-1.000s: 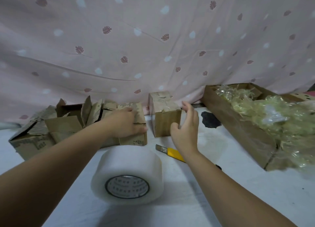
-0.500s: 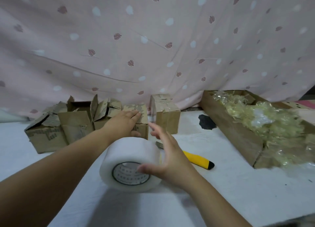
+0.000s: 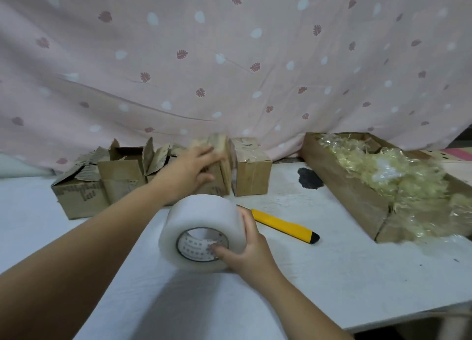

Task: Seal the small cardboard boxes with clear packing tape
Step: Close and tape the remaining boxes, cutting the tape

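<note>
A wide roll of clear packing tape (image 3: 201, 224) lies on its side on the white table (image 3: 344, 275). My right hand (image 3: 245, 247) grips it, thumb at the cardboard core and fingers over its right side. My left hand (image 3: 191, 166) grips a small cardboard box (image 3: 219, 161) that is tilted up off the row, blurred by motion. To its right stands a closed small box (image 3: 251, 168) with tape on it. Several small boxes with open flaps (image 3: 102, 176) stand to the left.
A yellow utility knife (image 3: 283, 226) lies just right of the tape roll. A long cardboard box (image 3: 339, 186) full of crumpled used tape sits at the right. A pink patterned cloth (image 3: 229, 58) hangs behind the table. A dark stain (image 3: 307, 177) marks the tabletop.
My right hand left the closed box, came back to the tape roll and took hold of it. My left hand has tilted and lifted the small box it rested on.
</note>
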The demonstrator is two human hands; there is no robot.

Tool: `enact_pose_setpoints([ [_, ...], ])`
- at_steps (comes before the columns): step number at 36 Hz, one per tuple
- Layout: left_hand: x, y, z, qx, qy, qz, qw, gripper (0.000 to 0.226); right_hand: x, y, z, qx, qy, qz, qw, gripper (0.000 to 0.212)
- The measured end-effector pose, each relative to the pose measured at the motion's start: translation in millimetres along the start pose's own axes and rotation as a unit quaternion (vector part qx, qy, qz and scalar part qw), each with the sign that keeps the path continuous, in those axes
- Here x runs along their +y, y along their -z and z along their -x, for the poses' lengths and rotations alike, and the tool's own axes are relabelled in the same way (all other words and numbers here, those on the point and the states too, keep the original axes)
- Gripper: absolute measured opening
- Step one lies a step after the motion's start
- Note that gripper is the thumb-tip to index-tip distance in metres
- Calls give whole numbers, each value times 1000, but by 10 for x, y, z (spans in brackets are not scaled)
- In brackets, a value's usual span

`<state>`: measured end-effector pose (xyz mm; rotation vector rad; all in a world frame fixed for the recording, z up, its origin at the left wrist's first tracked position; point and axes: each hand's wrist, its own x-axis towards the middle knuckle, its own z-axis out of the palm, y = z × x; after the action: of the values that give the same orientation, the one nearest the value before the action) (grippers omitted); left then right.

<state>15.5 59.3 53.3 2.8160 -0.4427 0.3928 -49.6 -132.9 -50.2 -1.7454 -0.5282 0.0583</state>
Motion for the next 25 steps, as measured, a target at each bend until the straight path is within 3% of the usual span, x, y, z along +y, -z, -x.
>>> enact_pose_setpoints([
  [4,25,334,264,200,38,117,972,50,35,3,-7,4,-2,-16,1000,60],
  [7,-6,464,575,269,85,128,951,51,44,-5,-12,12,-3,-18,1000,59],
  [12,-48,361,1120,267,121,90,952,48,48,-10,-1,24,-8,-29,999,57],
  [18,12,429,1524,287,80,9,954,47,22,-45,13,46,-9,-34,998,53],
  [25,151,486,1803,250,37,-71,965,47,-1,-57,37,54,-4,-20,998,44],
])
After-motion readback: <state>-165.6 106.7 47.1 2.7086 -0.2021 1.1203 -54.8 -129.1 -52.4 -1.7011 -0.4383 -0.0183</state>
